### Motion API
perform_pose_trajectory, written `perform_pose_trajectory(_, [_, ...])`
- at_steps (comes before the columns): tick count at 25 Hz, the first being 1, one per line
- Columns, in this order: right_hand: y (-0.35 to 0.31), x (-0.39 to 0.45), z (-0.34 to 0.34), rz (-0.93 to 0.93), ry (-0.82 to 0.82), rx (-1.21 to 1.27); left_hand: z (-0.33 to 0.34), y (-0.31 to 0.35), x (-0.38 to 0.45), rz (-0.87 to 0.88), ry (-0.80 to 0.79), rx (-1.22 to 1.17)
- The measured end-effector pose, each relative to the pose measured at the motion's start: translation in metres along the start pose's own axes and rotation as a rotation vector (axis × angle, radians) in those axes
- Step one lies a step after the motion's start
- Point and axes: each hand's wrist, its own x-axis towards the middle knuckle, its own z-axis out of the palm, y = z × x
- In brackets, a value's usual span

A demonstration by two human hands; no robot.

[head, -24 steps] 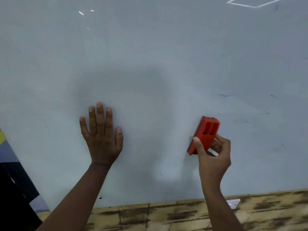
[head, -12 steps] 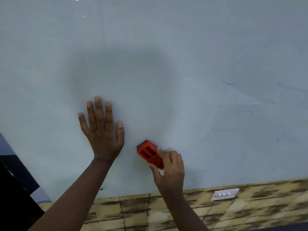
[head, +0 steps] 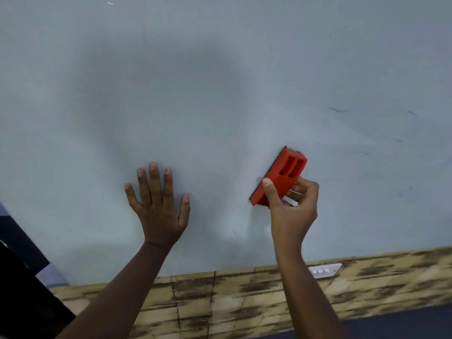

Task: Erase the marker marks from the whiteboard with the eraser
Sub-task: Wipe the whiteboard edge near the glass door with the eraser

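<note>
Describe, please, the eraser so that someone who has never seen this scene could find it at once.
Start from the large pale whiteboard that fills most of the view, above a strip of wood-patterned wall. Toward its lower right, the right hand grips the eraser and holds it against the board. It is the only bright orange-red thing there: a tilted block with two rectangular slots in its back.

One head-worn wide-angle view only, close in, facing the pale grey-white glossy whiteboard (head: 220, 81); board fills everything above the fingertips, mottled tan wood-pattern wall strip (head: 232, 297) below the wrists.
</note>
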Motion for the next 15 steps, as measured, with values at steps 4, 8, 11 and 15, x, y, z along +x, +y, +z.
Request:
perform_pose_trajectory(4, [0.043,-0.048,0.002,0.081,-0.067,-0.084,-0.001,-0.001,-0.006,0.005,-0.030,-0.009])
perform_pose_trajectory(8, [0.111,-0.115,-0.009,0.167,-0.265,-0.302,-0.001,-0.004,-0.016,0.026,-0.071,-0.004])
perform_pose_trajectory(11, [0.142,-0.133,-0.021,0.211,-0.341,-0.404,-0.002,-0.006,-0.037,0.044,-0.130,0.010])
perform_pose_trajectory(15, [0.124,-0.112,-0.023,0.218,-0.252,-0.376,-0.005,-0.011,-0.066,0.080,-0.200,0.013])
